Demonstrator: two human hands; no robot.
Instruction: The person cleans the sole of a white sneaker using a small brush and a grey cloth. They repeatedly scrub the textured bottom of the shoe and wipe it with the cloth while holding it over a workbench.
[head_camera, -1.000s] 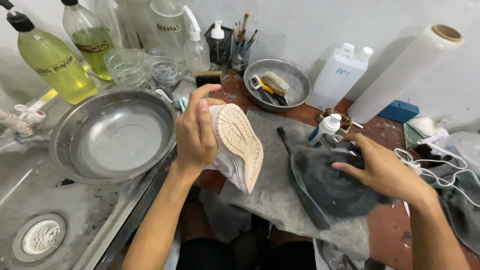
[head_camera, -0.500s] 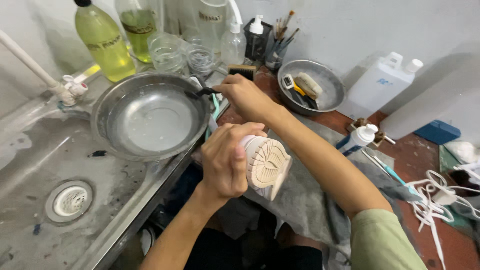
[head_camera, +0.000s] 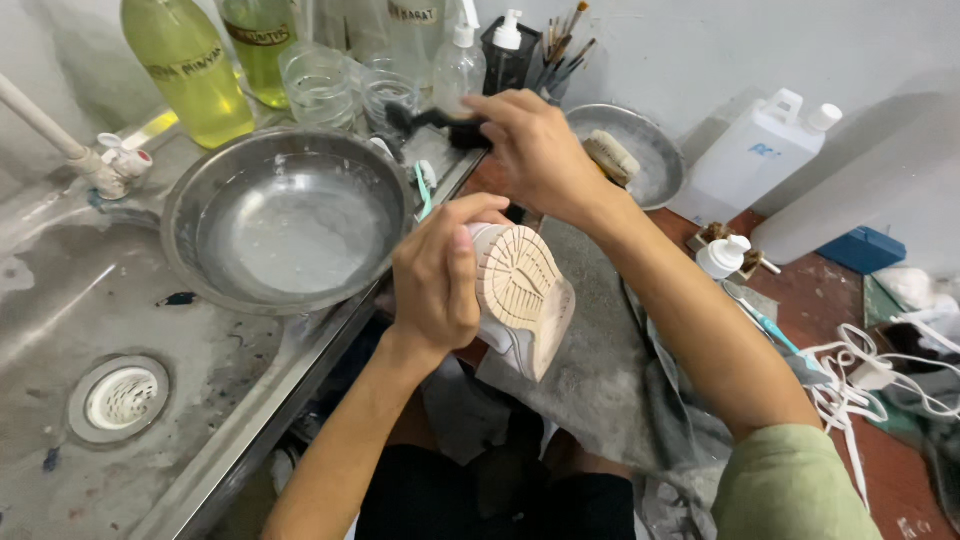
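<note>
Between my right hand (head_camera: 535, 150) and the back wall, bottles (head_camera: 190, 65), jars (head_camera: 320, 85) and a brush cup (head_camera: 555, 60) crowd the counter's rear edge. The water basin (head_camera: 195, 175) blocks the left. The grey towel (head_camera: 595, 350) offers open passage beside the shoe (head_camera: 520, 295).

Colours/patterns, sink bench

Shoe (head_camera: 520, 300): white upper, tan sole w/ ribbed tread lines. Brush (head_camera: 440, 122): black. Basin (head_camera: 190, 195): bare silver steel, same as small bowl (head_camera: 655, 150). Bottle (head_camera: 188, 65): yellow-green liquid. Mat (head_camera: 595, 350): grey. Jug (head_camera: 755, 165): white. Benchtop (head_camera: 830, 300): reddish-brown. Box (head_camera: 868, 248): blue. Sleeve (head_camera: 790, 490): pale green. Toothbrush (head_camera: 424, 195): teal.
</note>
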